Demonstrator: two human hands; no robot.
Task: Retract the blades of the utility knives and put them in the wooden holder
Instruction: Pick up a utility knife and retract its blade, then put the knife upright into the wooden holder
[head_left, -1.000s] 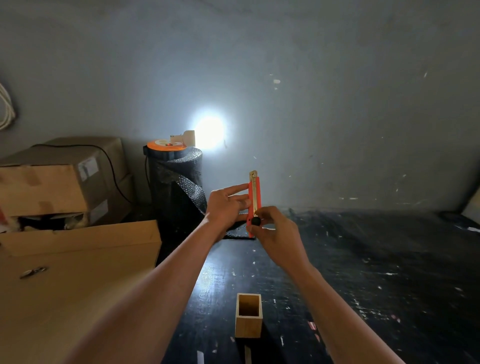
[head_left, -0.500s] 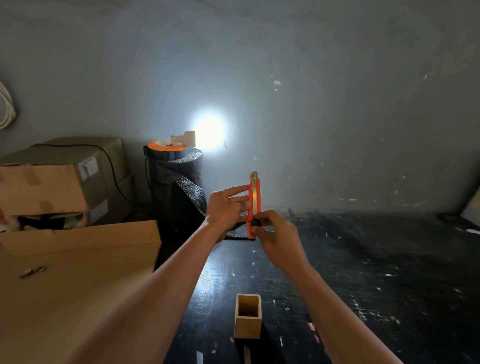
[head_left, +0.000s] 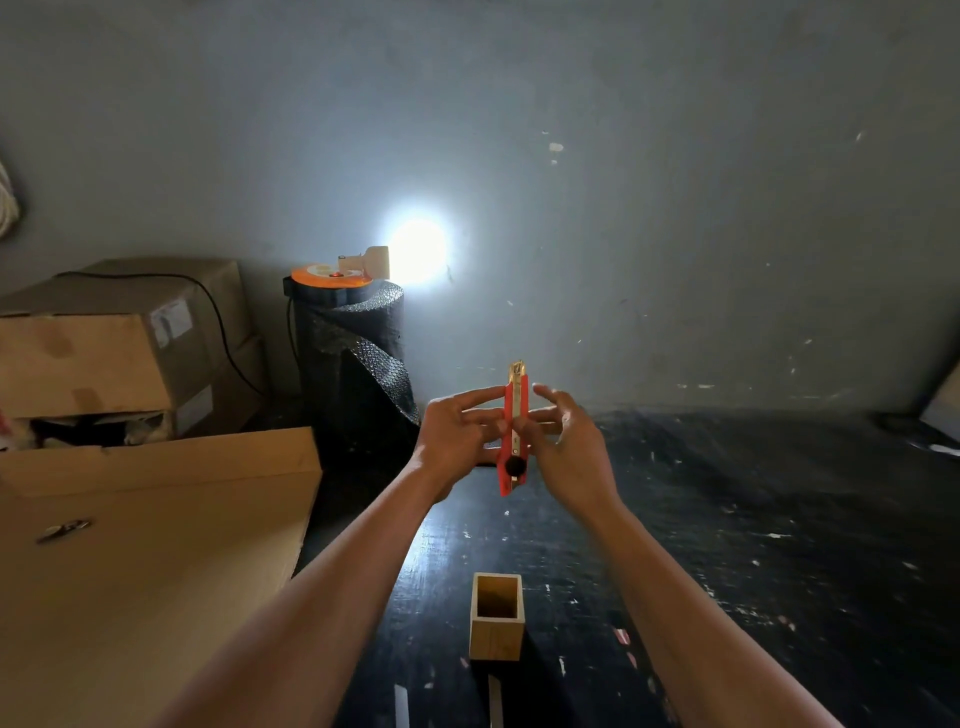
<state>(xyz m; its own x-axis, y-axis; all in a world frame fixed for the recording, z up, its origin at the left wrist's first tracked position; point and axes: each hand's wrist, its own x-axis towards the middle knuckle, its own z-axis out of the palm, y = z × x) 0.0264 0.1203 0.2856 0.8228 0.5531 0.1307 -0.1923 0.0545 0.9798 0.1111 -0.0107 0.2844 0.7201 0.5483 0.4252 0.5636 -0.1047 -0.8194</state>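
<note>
I hold an orange utility knife (head_left: 515, 415) upright in the air above the dark table, its metal tip pointing up and its black knob low on the handle. My left hand (head_left: 457, 439) grips it from the left. My right hand (head_left: 569, 441) touches it from the right with fingers spread. No blade shows beyond the metal tip. A square wooden holder (head_left: 496, 631) stands open-topped on the table below and nearer to me, and no knife shows inside it.
A large cardboard sheet (head_left: 145, 561) lies on the left with a small metal object (head_left: 63, 530) on it. Cardboard boxes (head_left: 104, 353) are stacked behind. A black bubble-wrap roll (head_left: 358, 364) carries a bright lamp (head_left: 376, 262). The black table (head_left: 753, 545) extends right.
My right hand let go of the black knob and shifted up alongside the knife with fingers spread. The knife stays upright, a little lower in view.
</note>
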